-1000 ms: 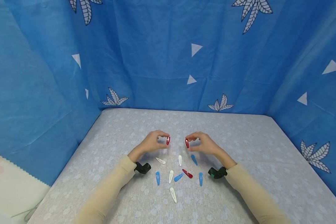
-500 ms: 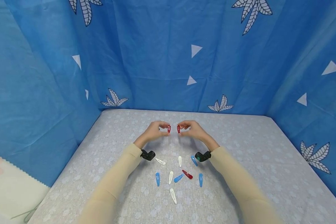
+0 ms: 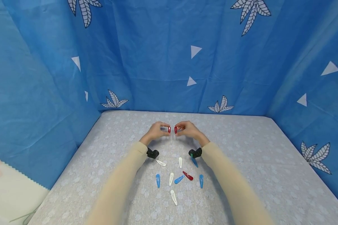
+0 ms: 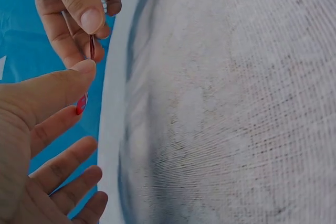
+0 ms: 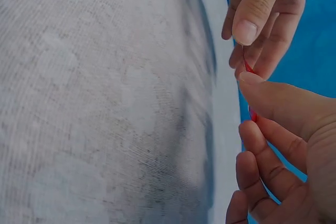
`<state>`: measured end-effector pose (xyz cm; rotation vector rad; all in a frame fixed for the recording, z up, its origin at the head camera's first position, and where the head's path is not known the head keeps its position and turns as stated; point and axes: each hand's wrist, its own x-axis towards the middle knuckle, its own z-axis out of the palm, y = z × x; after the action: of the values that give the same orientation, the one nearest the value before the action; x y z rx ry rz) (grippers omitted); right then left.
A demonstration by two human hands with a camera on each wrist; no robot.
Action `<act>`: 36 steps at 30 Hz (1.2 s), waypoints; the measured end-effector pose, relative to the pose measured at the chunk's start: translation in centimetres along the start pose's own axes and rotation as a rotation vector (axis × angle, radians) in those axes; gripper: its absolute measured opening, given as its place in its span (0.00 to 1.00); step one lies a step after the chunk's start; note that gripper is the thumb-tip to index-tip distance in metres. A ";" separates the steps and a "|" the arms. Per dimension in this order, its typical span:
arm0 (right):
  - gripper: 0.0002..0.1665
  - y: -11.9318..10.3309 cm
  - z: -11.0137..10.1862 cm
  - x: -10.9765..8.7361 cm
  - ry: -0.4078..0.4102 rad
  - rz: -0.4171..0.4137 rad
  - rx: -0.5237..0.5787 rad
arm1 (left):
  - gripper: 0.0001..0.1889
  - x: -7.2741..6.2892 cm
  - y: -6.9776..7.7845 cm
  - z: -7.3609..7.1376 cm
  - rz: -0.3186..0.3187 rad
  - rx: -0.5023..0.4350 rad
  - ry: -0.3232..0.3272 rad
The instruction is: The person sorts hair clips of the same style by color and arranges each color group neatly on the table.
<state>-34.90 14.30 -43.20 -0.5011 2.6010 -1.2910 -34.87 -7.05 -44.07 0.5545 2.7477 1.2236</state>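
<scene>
My left hand (image 3: 155,131) pinches a red snap hair clip (image 3: 169,129) upright between thumb and finger, above the far middle of the table. Facing it, my right hand (image 3: 189,130) pinches another red snap hair clip (image 3: 176,130) in the same way. A narrow gap parts the two clips in the head view. Up close in the left wrist view, the left thumb covers much of its red clip (image 4: 81,104). Likewise, the right thumb hides part of the right-hand clip (image 5: 253,115) in the right wrist view.
Nearer on the patterned grey tablecloth (image 3: 242,150) lie several loose clips: a red clip (image 3: 187,176), white ones such as this white clip (image 3: 173,197), and blue ones such as this blue clip (image 3: 201,181). A blue curtain (image 3: 157,62) hangs behind the table's far edge.
Both hands have moved away from the body and toward each other, each keeping its red clip. The gap between the clips has narrowed. The loose clips stay where they lay.
</scene>
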 end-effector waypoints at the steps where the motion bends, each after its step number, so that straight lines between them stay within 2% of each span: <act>1: 0.29 0.1 0.2 0.2 -0.008 0.012 -0.003 | 0.27 0.1 -0.1 0.1 -0.003 0.005 -0.001; 4: 0.29 0.3 0.7 0.5 -0.022 0.036 -0.022 | 0.27 0.1 -0.5 0.4 -0.026 0.008 -0.015; 11: 0.28 0.8 1.6 0.8 -0.036 0.085 -0.041 | 0.26 -0.3 -1.6 1.1 -0.032 0.047 -0.028; 23: 0.28 1.1 2.1 0.6 -0.057 0.071 -0.069 | 0.26 -0.6 -3.0 2.1 0.000 0.074 -0.004; 30: 0.27 1.0 2.1 0.7 -0.055 0.083 -0.103 | 0.29 -0.7 -3.3 2.1 0.027 0.019 0.023; 36: 0.28 1.0 1.9 0.7 -0.051 0.077 -0.119 | 0.28 -0.5 -3.2 1.9 0.020 -0.055 0.050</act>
<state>-35.20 13.20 -45.12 -0.4415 2.6385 -1.0907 -34.89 -7.89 -47.74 0.5554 2.7456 1.3305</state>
